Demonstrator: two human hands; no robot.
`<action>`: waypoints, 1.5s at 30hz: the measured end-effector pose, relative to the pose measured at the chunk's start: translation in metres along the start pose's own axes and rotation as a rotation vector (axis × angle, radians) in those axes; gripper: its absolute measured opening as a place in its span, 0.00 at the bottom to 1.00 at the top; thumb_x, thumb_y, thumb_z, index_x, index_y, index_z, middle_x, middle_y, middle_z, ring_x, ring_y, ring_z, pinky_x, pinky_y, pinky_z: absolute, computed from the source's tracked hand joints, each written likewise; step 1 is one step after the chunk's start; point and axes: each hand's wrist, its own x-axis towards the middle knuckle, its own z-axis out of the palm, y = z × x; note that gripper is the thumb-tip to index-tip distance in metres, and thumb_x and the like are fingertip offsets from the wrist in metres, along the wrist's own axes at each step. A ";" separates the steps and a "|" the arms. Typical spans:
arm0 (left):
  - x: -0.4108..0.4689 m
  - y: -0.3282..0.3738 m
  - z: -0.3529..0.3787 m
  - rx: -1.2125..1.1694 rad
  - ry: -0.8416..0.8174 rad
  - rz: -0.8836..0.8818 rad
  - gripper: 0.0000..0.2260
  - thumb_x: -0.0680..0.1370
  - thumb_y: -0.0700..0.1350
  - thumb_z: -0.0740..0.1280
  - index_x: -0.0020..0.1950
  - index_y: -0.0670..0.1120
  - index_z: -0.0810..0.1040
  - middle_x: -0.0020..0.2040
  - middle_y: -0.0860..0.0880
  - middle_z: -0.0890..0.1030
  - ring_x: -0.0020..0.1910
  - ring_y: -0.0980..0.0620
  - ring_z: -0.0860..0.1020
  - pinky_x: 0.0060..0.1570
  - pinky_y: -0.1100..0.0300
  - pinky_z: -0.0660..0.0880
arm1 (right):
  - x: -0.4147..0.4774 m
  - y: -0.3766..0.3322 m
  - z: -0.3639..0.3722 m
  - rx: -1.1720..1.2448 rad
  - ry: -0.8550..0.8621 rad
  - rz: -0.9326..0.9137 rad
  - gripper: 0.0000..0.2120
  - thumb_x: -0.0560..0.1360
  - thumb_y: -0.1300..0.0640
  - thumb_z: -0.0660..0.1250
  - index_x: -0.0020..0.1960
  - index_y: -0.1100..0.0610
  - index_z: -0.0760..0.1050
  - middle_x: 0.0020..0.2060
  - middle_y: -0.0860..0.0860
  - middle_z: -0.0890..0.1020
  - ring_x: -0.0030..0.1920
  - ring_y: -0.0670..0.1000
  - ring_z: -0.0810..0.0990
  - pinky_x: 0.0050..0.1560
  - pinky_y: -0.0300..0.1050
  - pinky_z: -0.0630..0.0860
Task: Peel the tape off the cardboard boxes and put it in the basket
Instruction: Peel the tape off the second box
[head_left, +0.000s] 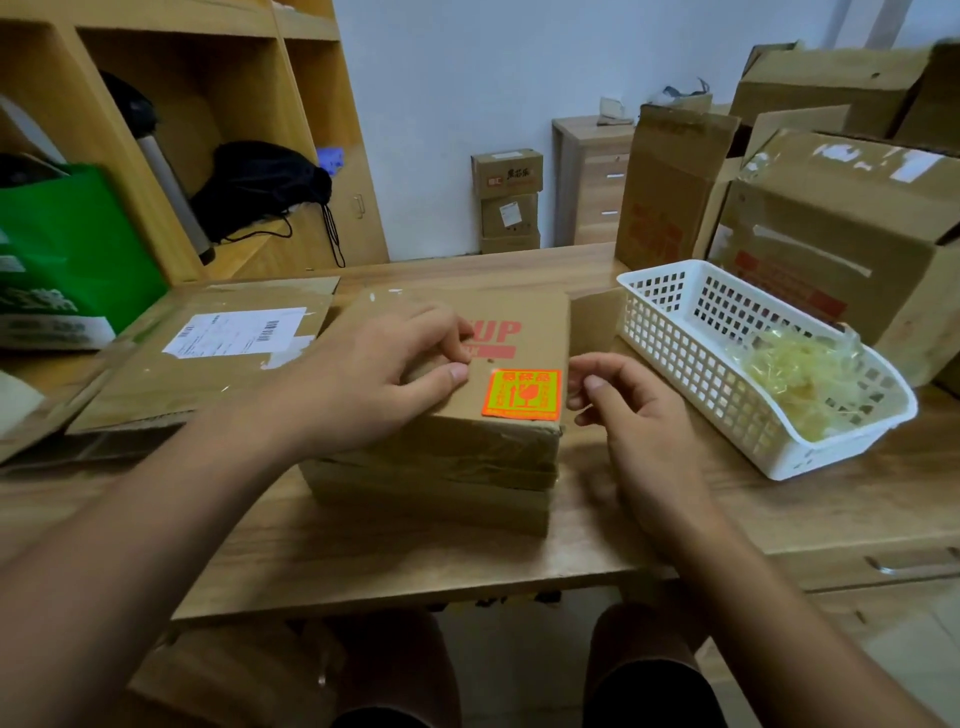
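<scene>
Cardboard box (540, 317) marked red "UP" lies under curled left hand (374, 384); right hand (639, 415) curls beside orange sticker (522, 394), grips unclear.

Wood table (363, 561) w/ drawer at right; open wood shelving (171, 26) left of it, small drawer cabinet (587, 182) behind, pale blue wall (467, 67) beyond.
</scene>
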 end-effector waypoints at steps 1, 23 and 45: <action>0.000 0.000 0.001 -0.009 -0.007 -0.005 0.10 0.78 0.60 0.59 0.52 0.59 0.75 0.66 0.62 0.75 0.64 0.61 0.72 0.63 0.49 0.73 | 0.001 0.000 0.001 0.017 0.004 -0.007 0.12 0.83 0.66 0.61 0.58 0.59 0.81 0.43 0.50 0.85 0.43 0.45 0.80 0.45 0.40 0.78; -0.004 -0.001 0.006 -0.085 0.026 -0.017 0.07 0.78 0.58 0.60 0.53 0.60 0.73 0.68 0.66 0.74 0.66 0.65 0.72 0.63 0.48 0.74 | 0.003 0.013 0.005 0.188 0.032 -0.152 0.11 0.82 0.67 0.63 0.55 0.57 0.82 0.52 0.50 0.86 0.55 0.48 0.84 0.55 0.37 0.78; -0.004 0.001 0.007 -0.078 0.023 -0.034 0.09 0.77 0.62 0.57 0.52 0.62 0.72 0.67 0.68 0.74 0.66 0.63 0.72 0.61 0.45 0.74 | 0.001 0.018 0.006 0.124 0.040 -0.251 0.12 0.82 0.69 0.63 0.55 0.56 0.82 0.53 0.48 0.85 0.58 0.46 0.83 0.59 0.36 0.76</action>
